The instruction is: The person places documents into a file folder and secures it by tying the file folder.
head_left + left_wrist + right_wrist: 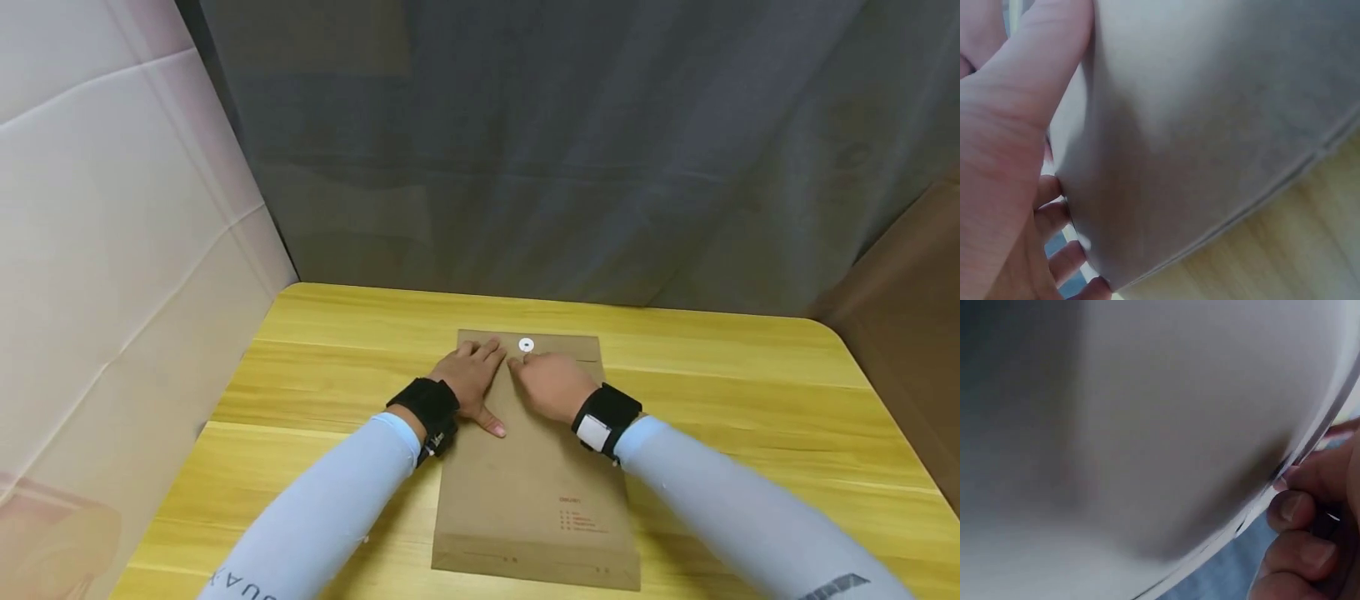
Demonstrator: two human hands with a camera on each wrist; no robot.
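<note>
Left hand (471,379) lies flat, fingers straight, pressing the kraft envelope (536,492); right hand (551,385) curls, fingertips pinching at the string clasp (526,344). Envelope lies mid-table (750,400): probably light, thin, pliable; best gripped by its edges.

Head view looks forward and down from above the person's shoulders, far enough to take in the whole tabletop (750,392), the brown envelope (536,492), both forearms and the grey curtain (570,150) behind. Left wrist view sits very close under the left hand (1004,187), facing along the palm onto the envelope (1197,125) surface, a strip of tabletop (1297,250) at lower right. Right wrist view is closer still, blurred, envelope (1147,425) filling the frame, fingertips (1294,512) at right edge. All three views share the envelope's top part
</note>
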